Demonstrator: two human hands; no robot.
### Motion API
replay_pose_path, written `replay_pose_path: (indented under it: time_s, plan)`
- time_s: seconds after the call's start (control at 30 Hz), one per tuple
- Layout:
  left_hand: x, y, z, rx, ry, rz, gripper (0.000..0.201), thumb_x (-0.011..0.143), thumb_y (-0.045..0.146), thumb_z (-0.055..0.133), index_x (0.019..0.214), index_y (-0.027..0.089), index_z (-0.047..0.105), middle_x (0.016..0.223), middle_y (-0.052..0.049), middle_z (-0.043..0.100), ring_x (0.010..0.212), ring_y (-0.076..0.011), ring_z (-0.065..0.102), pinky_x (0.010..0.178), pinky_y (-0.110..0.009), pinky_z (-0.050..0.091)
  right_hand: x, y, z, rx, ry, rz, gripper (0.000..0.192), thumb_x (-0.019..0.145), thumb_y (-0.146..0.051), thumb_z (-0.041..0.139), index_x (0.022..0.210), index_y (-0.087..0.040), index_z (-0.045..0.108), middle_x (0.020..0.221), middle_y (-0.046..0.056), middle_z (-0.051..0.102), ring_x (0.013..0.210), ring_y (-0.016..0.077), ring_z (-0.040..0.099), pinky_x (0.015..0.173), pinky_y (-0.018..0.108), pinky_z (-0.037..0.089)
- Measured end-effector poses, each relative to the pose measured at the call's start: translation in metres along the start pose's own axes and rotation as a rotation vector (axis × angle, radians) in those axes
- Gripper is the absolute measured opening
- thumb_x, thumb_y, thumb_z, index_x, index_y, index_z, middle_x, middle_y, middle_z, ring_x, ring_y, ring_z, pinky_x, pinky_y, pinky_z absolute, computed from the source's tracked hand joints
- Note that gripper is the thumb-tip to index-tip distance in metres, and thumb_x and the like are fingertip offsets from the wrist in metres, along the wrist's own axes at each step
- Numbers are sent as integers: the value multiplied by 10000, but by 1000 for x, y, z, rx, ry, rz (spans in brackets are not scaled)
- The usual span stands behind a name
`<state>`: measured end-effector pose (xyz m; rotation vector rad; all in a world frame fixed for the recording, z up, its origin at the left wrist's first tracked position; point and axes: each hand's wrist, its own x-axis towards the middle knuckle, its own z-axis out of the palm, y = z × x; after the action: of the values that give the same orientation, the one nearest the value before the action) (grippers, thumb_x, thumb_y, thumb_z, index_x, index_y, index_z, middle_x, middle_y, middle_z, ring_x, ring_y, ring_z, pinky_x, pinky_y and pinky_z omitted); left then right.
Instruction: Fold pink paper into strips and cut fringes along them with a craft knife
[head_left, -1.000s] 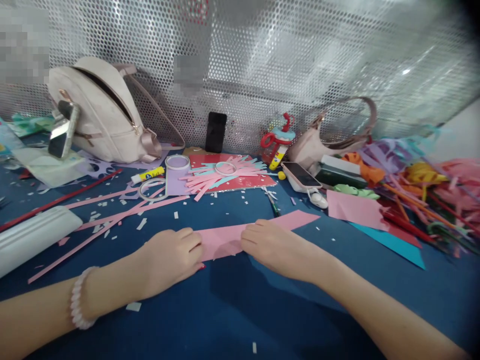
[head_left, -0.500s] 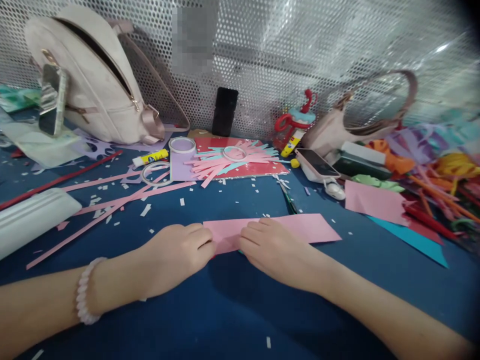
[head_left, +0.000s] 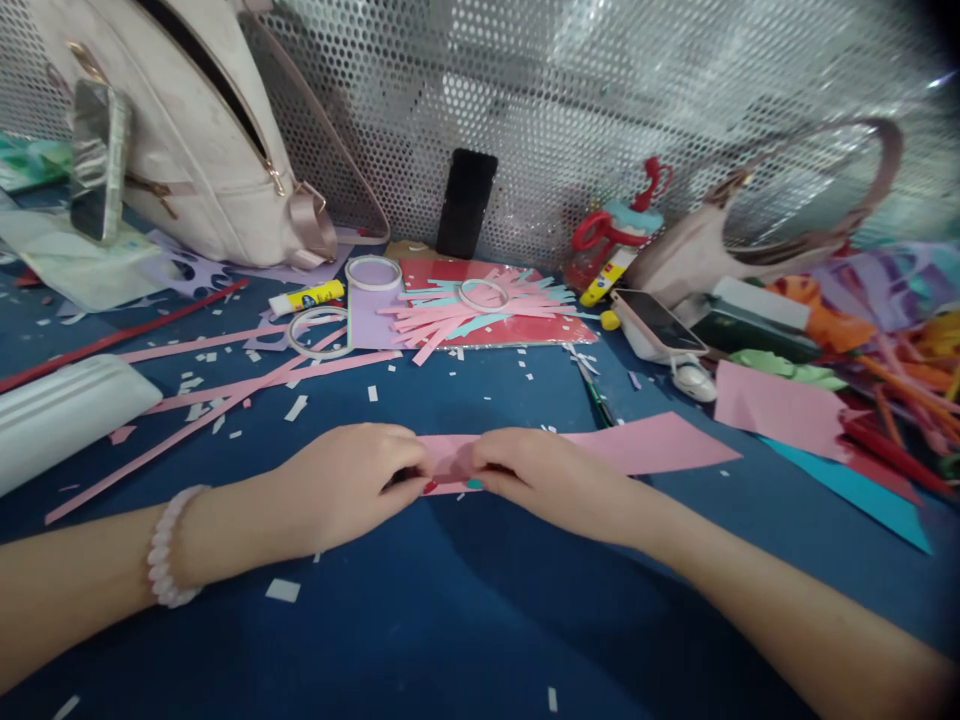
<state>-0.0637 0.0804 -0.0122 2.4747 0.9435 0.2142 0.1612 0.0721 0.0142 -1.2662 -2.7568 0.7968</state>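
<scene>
A long pink paper strip (head_left: 645,446) lies on the blue table (head_left: 465,620), running from the middle out to the right. My left hand (head_left: 352,480) pinches its left end, with a pearl bracelet (head_left: 166,548) on the wrist. My right hand (head_left: 547,475) grips the same strip just to the right, fingertips nearly touching those of the left hand. Between the two hands the paper is lifted and bent a little off the table. Part of the strip is hidden under my right hand.
Behind the hands lie pink strips (head_left: 225,390), tape rings (head_left: 319,330), a glue stick (head_left: 307,297), cut strips on red card (head_left: 487,315). A beige backpack (head_left: 187,130), black phone (head_left: 466,203) and handbag (head_left: 720,240) lean on the perforated wall. Paper scraps (head_left: 862,350) pile up right; a white case (head_left: 60,415) lies left.
The hands closed in on the strip's left part and now pinch it up off the table instead of pressing it flat. The camera view tilted down and nearer the table.
</scene>
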Motion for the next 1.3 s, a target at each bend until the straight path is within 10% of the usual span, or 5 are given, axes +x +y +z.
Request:
replay_pose_path:
  time_s: [0.37,1.3]
  plan:
    - [-39,55,27,686,180,133,411,920,276,438,1245,53,549,703,-51,574,533,-177,522,434,-286,317,7,6,-7,0,-100,42,208,909,-199,459,759,-188,602,859,3,658,792,157,578,682,264,385]
    - [-37,37,50,529,-22,-43,561,783,329,549,1310,138,530,783,-64,614,528,-182,548,416,-280,383,24,16,-2,-118,-126,85,331,908,-409,545,659,-197,599,705,-8,665,652,166,610,570,279,341]
